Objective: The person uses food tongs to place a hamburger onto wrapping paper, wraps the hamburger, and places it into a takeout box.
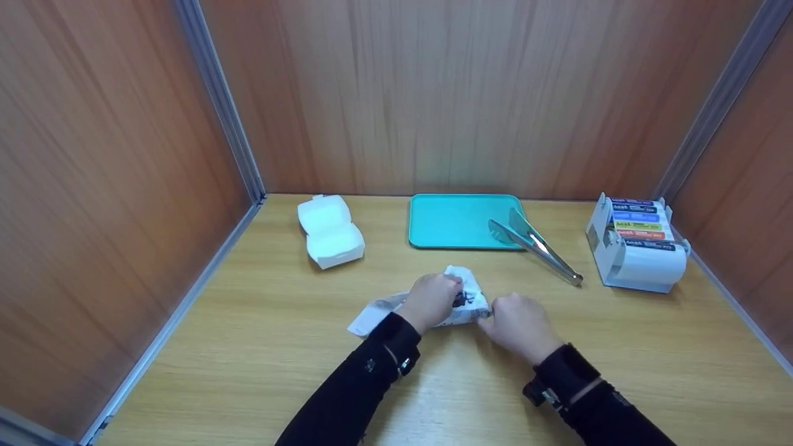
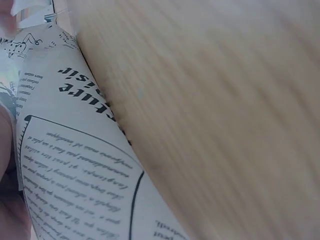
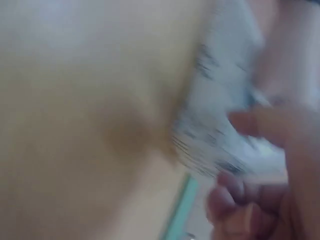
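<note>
A sheet of white wrapping paper printed with black lettering (image 1: 474,297) is folded into a bundle on the table; whatever it may contain is hidden. My left hand (image 1: 432,300) holds the bundle from above, fingers curled over it, and a loose flap (image 1: 373,316) sticks out to the left. Printed script covers the paper (image 2: 75,165) in the left wrist view. At the bundle's right end is my right hand (image 1: 519,325). The blurred right wrist view shows its thumb (image 3: 257,122) and bent fingers (image 3: 235,205) apart, close to the paper's end.
An open white clamshell box (image 1: 334,241) stands at the back left. Behind the bundle lies a turquoise tray (image 1: 446,223), with metal tongs (image 1: 551,254) resting across its right edge. A white dispenser with colored labels (image 1: 644,260) stands on the right. Wood-look panels enclose the table.
</note>
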Tool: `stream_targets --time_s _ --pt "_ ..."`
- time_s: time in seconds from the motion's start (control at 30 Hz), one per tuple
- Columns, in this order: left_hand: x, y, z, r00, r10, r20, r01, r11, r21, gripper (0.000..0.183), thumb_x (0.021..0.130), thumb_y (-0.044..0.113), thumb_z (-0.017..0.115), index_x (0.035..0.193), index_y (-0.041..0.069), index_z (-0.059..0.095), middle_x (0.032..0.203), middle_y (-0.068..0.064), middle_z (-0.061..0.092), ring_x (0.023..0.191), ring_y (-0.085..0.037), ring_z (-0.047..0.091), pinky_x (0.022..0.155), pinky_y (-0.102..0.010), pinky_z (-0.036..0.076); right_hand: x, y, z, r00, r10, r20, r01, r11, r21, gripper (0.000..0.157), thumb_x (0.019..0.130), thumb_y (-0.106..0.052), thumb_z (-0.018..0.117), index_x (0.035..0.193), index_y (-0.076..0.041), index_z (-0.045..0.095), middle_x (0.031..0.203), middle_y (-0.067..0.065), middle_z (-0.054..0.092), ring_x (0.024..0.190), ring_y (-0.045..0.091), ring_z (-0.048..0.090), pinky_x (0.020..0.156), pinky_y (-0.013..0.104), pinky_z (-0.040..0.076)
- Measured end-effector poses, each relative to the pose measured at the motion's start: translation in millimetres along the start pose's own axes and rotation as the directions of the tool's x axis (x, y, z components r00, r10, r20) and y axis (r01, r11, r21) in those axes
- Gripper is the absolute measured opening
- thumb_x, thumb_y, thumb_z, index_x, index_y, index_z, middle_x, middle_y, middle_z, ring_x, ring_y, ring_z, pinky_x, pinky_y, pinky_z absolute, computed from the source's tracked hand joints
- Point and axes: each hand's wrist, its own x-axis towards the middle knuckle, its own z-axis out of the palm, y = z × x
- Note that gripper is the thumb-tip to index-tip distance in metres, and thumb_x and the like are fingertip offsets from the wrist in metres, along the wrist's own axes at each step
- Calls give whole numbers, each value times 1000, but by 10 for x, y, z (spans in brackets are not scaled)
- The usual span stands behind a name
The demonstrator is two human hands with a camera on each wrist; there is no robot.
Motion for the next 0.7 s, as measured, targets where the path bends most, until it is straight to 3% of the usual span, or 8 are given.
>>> stream_targets --time_s 0.1,0.3,0.5,0.7 --pt "-9 -21 1 1000 6 -17 -6 1000 3 16 96 -1 68 102 9 80 98 -2 78 83 -17 73 75 -29 61 45 -28 104 998 55 -25 -56 998 -3 39 97 -29 77 66 -9 63 58 -1 52 52 15 48 52 30 39" --pt "-11 15 -2 999 4 -33 -2 998 56 16 94 0 70 101 11 80 101 0 78 82 -16 74 72 -30 61 65 -15 147 981 194 20 -195 980 47 30 93 -23 79 71 -7 67 61 -1 54 57 17 50 56 32 39" --pt "22 49 0 999 20 -49 -18 999 34 15 95 -1 69 99 10 80 98 -1 78 80 -16 73 70 -29 60 20 27 130 976 219 -1 -219 975 46 33 92 -22 81 67 -10 64 60 -2 51 57 16 49 55 31 36" --pt "-11 -8 -4 998 4 -58 -2 1000 21 19 96 -2 68 100 12 81 111 1 80 83 -15 74 73 -29 61 27 58 174 978 206 -12 -205 975 86 15 92 -16 80 88 -2 78 73 2 66 64 18 58 61 40 51"
